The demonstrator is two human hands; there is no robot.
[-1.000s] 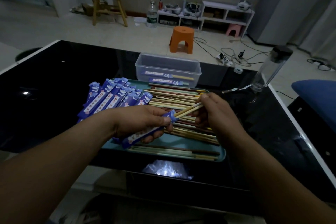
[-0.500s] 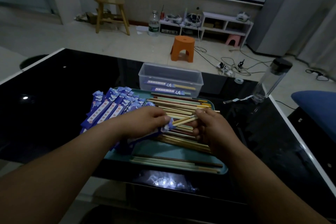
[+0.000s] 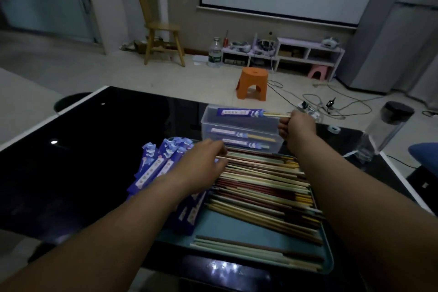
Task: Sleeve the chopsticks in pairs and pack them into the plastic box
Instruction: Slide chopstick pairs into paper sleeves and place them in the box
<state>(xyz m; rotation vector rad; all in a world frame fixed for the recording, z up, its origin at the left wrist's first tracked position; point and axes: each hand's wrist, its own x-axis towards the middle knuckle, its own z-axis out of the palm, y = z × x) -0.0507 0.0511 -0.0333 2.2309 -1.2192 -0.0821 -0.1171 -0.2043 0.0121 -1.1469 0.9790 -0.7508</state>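
Nearest me, loose chopsticks [image 3: 260, 187] fill the teal tray [image 3: 227, 227], and my left hand [image 3: 201, 168] reaches over them, fingers loosely spread, holding nothing, probably to gather the next pair. Farther off, my right hand [image 3: 295, 127] pinches the sleeved pair [image 3: 241, 112] by its bare ends over the plastic box [image 3: 213, 123], keeping it level to drop flat onto two others.

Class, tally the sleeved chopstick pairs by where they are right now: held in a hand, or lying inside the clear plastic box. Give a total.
Held in the right hand, above the plastic box: 1 sleeved pair
Lying inside the box: 2, one and another
Total: 3
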